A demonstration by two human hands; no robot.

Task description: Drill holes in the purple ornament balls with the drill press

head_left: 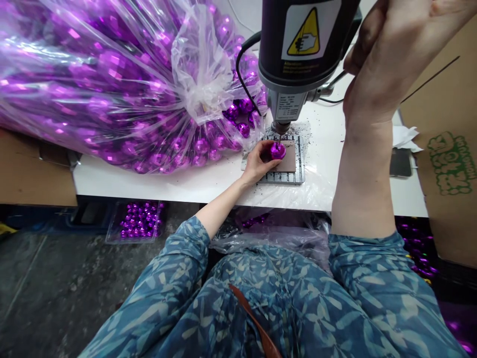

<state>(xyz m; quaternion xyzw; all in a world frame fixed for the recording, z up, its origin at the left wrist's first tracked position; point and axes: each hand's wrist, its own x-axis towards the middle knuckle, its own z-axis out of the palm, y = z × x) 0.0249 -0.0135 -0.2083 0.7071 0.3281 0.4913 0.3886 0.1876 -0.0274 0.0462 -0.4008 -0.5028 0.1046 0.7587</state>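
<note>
My left hand (260,160) is closed around a shiny purple ball (278,150), holding it on a brown pad on the metal base plate (298,171) of a small bench drill. The drill bit (279,136) points down at the top of the ball. The drill's dark head (301,40) carries a yellow warning sticker. My right hand (387,54) is raised at the upper right, fingers curled around the drill's metal lever (333,82).
A large clear plastic bag (122,79) full of purple balls lies on the white table (149,181) at the left. A cardboard box (447,149) stands at the right. A tray of purple balls (137,221) sits on the floor under the table. Black shavings dot the table around the plate.
</note>
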